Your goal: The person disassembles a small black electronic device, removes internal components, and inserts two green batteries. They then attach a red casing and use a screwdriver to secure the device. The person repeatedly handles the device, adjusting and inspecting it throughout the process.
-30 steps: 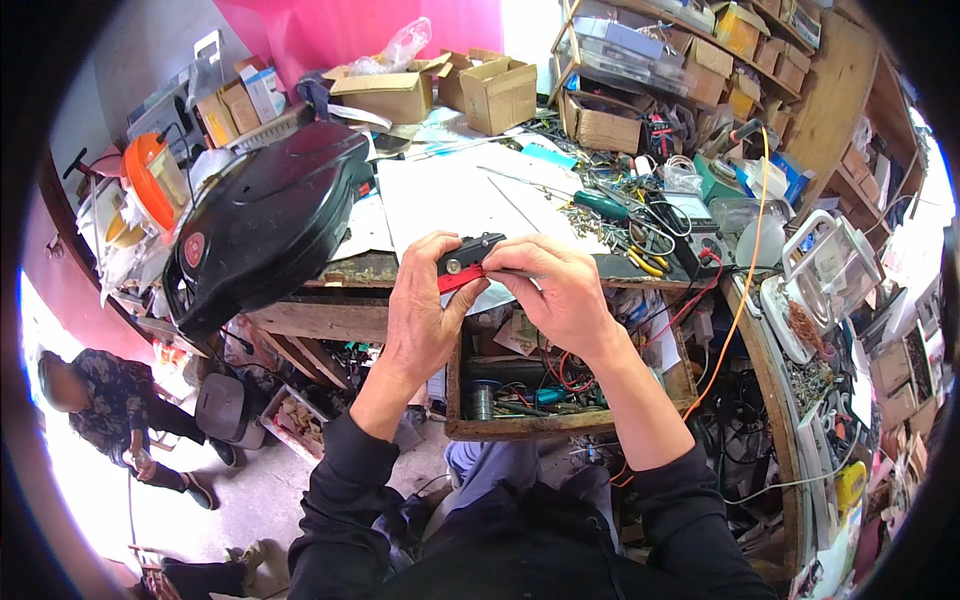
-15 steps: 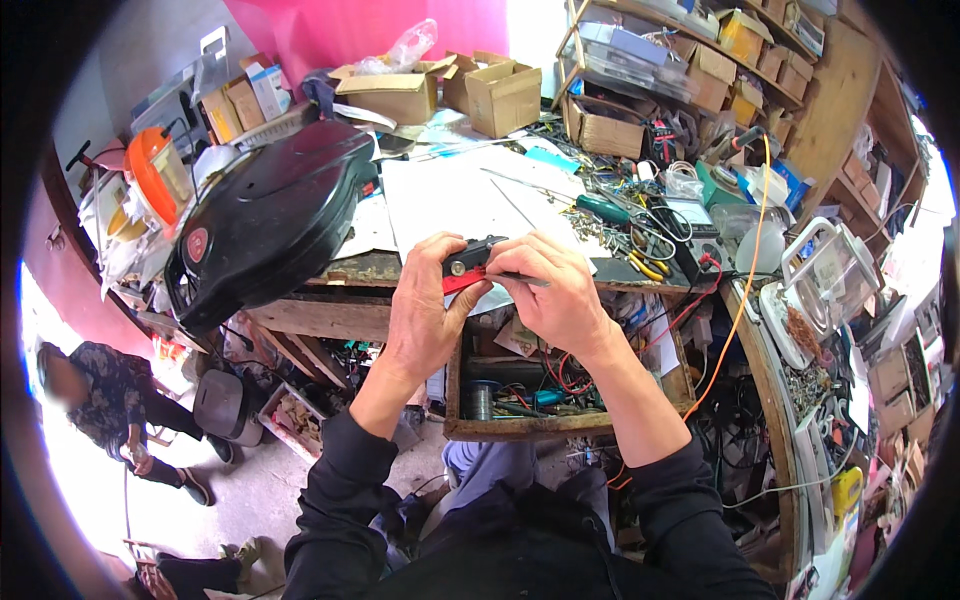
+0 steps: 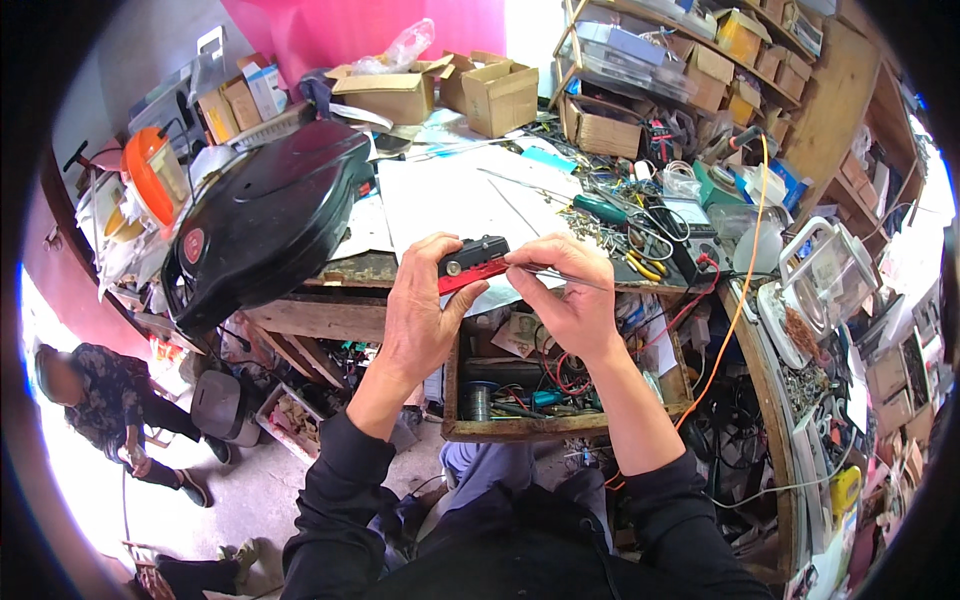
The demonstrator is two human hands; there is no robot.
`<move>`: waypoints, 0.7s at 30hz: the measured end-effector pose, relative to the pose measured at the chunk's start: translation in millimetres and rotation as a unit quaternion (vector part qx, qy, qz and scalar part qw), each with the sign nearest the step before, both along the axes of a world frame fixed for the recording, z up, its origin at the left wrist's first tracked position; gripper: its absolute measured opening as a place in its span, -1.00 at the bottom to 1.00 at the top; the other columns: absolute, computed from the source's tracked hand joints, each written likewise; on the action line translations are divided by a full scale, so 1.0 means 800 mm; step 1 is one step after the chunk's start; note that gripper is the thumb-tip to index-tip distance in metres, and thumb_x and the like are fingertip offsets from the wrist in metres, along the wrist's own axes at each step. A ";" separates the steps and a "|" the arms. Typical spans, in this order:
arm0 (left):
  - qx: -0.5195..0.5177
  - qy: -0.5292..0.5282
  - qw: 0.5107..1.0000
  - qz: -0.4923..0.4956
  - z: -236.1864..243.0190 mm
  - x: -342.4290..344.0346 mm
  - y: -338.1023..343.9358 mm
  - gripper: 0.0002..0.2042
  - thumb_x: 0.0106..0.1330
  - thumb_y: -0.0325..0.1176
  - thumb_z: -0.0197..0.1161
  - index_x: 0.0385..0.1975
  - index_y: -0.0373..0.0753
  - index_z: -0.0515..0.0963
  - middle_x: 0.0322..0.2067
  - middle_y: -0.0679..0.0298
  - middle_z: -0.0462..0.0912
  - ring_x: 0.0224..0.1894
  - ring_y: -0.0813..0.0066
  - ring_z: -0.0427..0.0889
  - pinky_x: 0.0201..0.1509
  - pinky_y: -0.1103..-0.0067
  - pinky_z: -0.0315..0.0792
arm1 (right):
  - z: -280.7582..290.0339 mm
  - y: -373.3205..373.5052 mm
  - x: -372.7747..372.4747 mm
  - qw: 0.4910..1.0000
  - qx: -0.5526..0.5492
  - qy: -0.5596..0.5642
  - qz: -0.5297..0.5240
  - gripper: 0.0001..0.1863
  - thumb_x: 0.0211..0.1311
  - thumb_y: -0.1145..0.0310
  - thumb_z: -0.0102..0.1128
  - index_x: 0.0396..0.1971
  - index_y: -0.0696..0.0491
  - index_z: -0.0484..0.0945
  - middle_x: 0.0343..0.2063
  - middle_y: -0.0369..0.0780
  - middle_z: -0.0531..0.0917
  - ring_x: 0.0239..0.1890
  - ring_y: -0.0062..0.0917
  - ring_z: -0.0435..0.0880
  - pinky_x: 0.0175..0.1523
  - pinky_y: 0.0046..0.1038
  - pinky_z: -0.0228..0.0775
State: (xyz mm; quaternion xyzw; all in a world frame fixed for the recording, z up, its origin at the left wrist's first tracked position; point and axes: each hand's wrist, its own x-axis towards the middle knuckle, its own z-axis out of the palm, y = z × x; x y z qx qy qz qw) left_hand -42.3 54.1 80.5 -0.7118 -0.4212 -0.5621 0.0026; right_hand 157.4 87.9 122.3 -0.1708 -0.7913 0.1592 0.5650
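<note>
My left hand [image 3: 425, 305] is closed round a small black and red device [image 3: 475, 265], held up over the near edge of the bench. Its black upper side has small raised parts, and a round metal spot shows near my left thumb. My right hand [image 3: 570, 295] pinches a slim metal tool [image 3: 580, 279] that looks like tweezers. The tool's front end meets the device's right end; my fingertips hide the exact contact. Below my hands, an open wooden drawer [image 3: 530, 430] holds a solder spool [image 3: 480, 402], wires and small tools.
A white sheet [image 3: 430, 195] lies on the bench. To its left rests a big black plastic shell [image 3: 275, 215]. Cardboard boxes [image 3: 500, 97], loose wires and pliers [image 3: 645, 268] crowd the back and right. An orange cable [image 3: 745, 290] hangs at right. Another person [image 3: 105, 400] is at lower left.
My right hand has shifted right and drawn back from the device, uncovering more of its black and red body. The metal tool now shows further out. My left hand keeps its hold.
</note>
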 end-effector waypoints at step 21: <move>0.008 0.021 1.000 0.000 0.013 0.001 0.000 -0.54 0.27 -0.36 0.42 0.13 -0.31 0.47 0.11 -0.02 0.53 0.16 0.00 0.53 0.23 0.28 0.45 | -0.030 0.003 -0.025 0.998 -0.026 0.062 0.010 -0.77 0.06 0.69 0.39 -0.26 0.16 0.64 -0.37 -0.19 0.69 -0.33 -0.49 0.70 -0.20 -0.51 0.52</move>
